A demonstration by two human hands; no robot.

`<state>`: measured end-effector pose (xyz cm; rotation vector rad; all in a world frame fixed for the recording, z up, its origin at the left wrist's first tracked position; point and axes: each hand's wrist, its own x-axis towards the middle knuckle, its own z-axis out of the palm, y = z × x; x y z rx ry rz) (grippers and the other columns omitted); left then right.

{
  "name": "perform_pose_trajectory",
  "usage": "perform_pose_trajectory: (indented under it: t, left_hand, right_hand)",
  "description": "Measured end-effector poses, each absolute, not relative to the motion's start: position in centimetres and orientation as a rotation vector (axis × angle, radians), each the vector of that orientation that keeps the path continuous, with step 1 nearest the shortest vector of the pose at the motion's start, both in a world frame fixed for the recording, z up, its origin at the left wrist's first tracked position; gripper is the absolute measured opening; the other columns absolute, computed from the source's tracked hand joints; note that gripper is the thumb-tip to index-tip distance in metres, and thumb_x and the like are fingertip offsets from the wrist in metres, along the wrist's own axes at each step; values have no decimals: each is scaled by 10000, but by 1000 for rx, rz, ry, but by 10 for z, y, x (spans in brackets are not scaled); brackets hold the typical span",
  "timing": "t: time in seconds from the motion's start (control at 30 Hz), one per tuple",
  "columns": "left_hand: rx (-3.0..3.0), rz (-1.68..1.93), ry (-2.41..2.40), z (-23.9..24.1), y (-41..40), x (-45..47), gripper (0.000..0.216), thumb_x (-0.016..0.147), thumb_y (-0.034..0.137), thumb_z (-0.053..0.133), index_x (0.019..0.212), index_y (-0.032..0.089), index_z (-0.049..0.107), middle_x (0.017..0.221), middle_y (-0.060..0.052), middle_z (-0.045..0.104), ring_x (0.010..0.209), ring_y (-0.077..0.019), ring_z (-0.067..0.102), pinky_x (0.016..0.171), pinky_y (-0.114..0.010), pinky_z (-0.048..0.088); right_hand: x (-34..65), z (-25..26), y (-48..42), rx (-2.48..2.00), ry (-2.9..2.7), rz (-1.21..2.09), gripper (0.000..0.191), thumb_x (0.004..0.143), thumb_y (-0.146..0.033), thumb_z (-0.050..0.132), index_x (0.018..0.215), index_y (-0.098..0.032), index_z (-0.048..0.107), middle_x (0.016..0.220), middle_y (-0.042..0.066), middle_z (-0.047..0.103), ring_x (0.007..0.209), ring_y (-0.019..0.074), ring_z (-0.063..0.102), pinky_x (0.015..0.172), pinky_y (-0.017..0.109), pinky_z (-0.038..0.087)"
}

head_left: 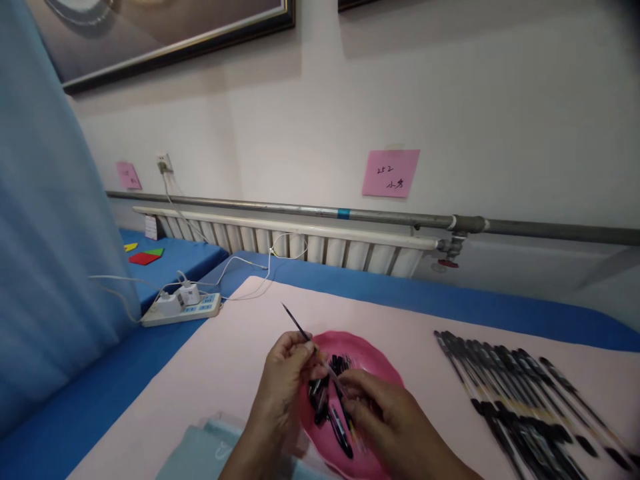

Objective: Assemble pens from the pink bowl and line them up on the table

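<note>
Over a pink plastic dish (373, 357), my left hand (283, 370) pinches a thin pen refill (296, 321). Its dark, pointed end sticks up to the upper left, and its clear lower part slants down toward my right hand (383, 413). The fingers of that hand are closed around the refill's lower end, and partly hide it. Beneath both hands, the dish holds loose black pen parts (320, 400) and several thin clear tubes. The right hand covers some of the dish's contents.
Rows of black-capped pens (520, 373) lie at right on the pink sheet (240, 340). A light blue plastic packet (200, 450) lies at the front. A power strip (183, 310) with white cables stands at left, near a blue curtain (55, 220). A radiator (300, 243) runs behind.
</note>
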<state>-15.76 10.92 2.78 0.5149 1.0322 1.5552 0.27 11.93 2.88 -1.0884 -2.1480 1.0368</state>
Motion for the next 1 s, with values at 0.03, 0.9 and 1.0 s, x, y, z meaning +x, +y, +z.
perform_pose_trajectory:
  t: [0.03,0.9,1.0]
  left_hand:
    - [546,1523,1035,28,109,-157,284,588,297,753,763,155,580,648,-4,636,593,-119,615,561,-217,493]
    - [487,1355,902,31,104,-150,253,804,352,580,1004,212,516,736,-24,594,745,-193,650,563,-309,565]
    - [495,1419,919,35,103,-154,247,837,346,534,1050,226,500,726,-12,575,726,-177,633,588,-343,574]
  right_hand:
    - [3,29,120,-1080,-2141,1043,184,813,-198,472,912,-233,623,809,17,667,755,186,616,688,286,480]
    - [35,37,144,-1269,-2193,618,185,825,-255,418,713,-214,558,716,12,613,674,168,560,622,272,409]
    - [38,33,144,-1281,-2392,538,188,823,-192,406,691,-211,539,704,11,608,662,169,544,606,276,379]
